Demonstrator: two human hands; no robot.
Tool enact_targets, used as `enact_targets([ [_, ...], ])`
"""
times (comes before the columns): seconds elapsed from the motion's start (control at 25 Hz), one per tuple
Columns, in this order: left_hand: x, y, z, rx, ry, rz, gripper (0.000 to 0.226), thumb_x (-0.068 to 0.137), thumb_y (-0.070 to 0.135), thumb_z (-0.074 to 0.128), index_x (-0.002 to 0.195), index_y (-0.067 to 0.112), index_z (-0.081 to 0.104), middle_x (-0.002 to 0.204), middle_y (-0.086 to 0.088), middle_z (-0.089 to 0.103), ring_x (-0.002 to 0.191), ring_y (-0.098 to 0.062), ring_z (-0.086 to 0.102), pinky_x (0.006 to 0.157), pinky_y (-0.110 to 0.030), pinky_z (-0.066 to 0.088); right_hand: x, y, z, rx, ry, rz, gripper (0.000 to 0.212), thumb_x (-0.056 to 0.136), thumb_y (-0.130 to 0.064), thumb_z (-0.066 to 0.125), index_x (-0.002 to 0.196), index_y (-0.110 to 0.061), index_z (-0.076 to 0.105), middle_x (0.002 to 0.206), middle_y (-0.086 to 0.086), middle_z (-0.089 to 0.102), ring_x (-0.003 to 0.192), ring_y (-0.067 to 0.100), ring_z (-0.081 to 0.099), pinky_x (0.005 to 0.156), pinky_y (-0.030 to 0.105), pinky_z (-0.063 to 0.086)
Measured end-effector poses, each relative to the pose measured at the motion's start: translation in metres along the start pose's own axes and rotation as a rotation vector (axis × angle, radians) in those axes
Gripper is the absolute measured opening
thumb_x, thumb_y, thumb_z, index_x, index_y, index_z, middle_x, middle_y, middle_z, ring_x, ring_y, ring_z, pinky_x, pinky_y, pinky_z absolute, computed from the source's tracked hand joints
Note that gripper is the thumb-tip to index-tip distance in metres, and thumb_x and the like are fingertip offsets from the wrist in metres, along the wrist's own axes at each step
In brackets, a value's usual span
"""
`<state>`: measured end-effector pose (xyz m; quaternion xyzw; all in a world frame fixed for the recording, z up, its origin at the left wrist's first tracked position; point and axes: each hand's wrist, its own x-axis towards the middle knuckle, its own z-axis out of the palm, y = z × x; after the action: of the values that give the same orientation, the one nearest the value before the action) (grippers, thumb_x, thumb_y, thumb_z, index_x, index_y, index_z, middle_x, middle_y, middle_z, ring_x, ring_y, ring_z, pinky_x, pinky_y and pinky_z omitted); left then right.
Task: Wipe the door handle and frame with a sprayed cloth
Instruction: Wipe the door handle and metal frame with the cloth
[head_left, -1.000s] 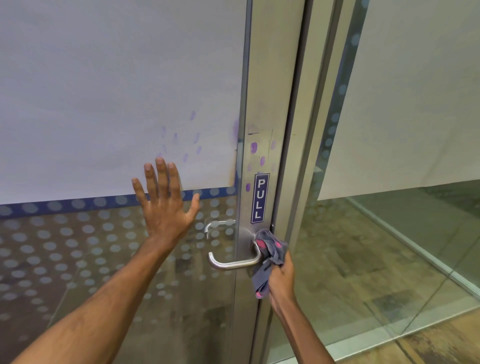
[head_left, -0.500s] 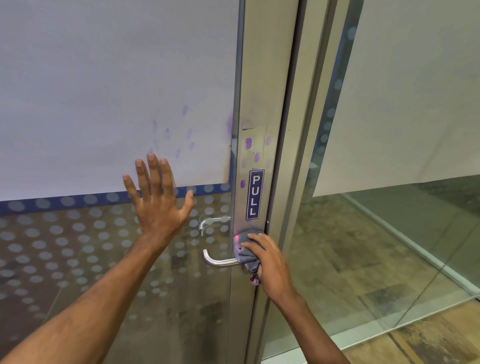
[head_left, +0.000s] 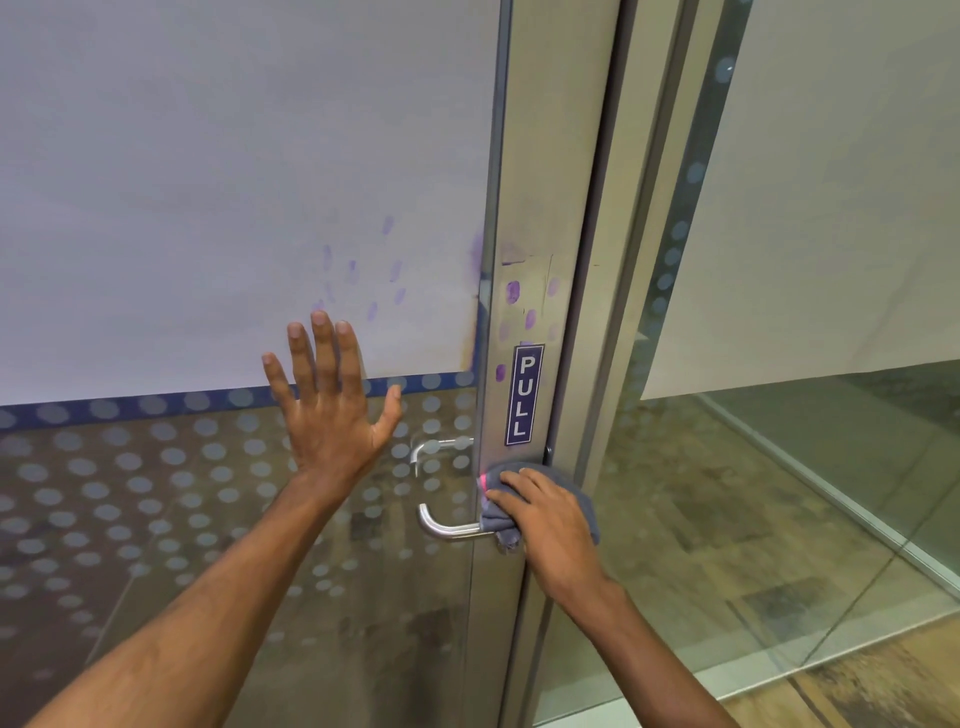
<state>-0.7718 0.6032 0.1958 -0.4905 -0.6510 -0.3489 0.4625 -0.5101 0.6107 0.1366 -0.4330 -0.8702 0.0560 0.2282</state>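
Observation:
A silver lever door handle (head_left: 441, 526) sticks out to the left from the metal door frame (head_left: 545, 156). My right hand (head_left: 550, 514) presses a grey cloth with pink spots (head_left: 498, 525) flat over the base of the handle, just below a blue PULL sticker (head_left: 524, 395). My left hand (head_left: 330, 405) lies flat with fingers spread on the glass door, left of the handle. Purple fingerprint smudges (head_left: 519, 306) mark the frame above the sticker and the white sheet beside it.
The glass door (head_left: 156, 519) carries a dotted film and a large white sheet (head_left: 234, 182). A second handle (head_left: 436, 449) shows through the glass. To the right stands a fixed glass panel (head_left: 779, 493) over a wooden floor (head_left: 857, 691).
My right hand has come up from under the handle and now lies flat on the cloth over the handle's base. My left hand has stayed on the glass.

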Motion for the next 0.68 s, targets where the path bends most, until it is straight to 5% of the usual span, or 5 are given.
enact_targets([
  [0.08,0.001,-0.001,0.000,-0.004,-0.010,-0.002,0.091,0.092,0.058,0.040,0.154,0.011,-0.008,0.160,-0.004,-0.025,0.149,-0.025,-0.020,0.118,-0.054,-0.010,0.005,-0.003,-0.007,0.137,0.028,-0.030,0.038,0.088,-0.017,0.038,0.118,-0.015,0.062,0.126,0.003,0.058,0.112,0.010,0.047,0.093,0.030,0.042],
  [0.2,0.001,-0.002,-0.001,-0.016,-0.009,-0.004,0.091,0.093,0.058,0.040,0.154,0.012,-0.008,0.160,-0.003,-0.025,0.149,-0.025,-0.019,0.119,-0.053,-0.010,0.010,-0.009,-0.009,0.332,0.082,0.090,0.015,0.082,-0.012,0.055,0.091,-0.021,0.061,0.099,0.000,0.063,0.083,0.007,0.051,0.071,0.022,0.044],
  [0.36,0.001,-0.002,-0.003,-0.012,-0.021,0.000,0.089,0.094,0.059,0.037,0.154,0.012,-0.008,0.161,-0.003,-0.025,0.149,-0.025,-0.019,0.119,-0.054,-0.009,0.010,-0.007,-0.003,0.570,0.188,0.315,0.038,0.080,0.009,0.047,0.096,-0.019,0.065,0.093,-0.002,0.066,0.084,0.014,0.060,0.073,0.026,0.046],
  [0.52,0.001,0.001,-0.003,-0.015,-0.022,-0.003,0.089,0.093,0.059,0.037,0.154,0.012,-0.009,0.161,-0.004,-0.025,0.149,-0.025,-0.019,0.119,-0.054,-0.009,0.013,0.007,-0.007,0.983,0.121,0.486,0.036,0.093,0.008,0.044,0.115,-0.012,0.064,0.103,0.006,0.069,0.090,0.019,0.062,0.081,0.034,0.052],
  [0.68,0.001,0.000,-0.003,-0.039,-0.025,-0.007,0.090,0.093,0.058,0.038,0.154,0.012,-0.009,0.161,-0.003,-0.024,0.149,-0.025,-0.019,0.118,-0.054,-0.010,0.005,0.028,-0.024,0.876,0.019,0.590,0.029,0.092,0.008,0.045,0.101,-0.010,0.065,0.096,0.010,0.068,0.079,0.017,0.062,0.070,0.027,0.052],
])
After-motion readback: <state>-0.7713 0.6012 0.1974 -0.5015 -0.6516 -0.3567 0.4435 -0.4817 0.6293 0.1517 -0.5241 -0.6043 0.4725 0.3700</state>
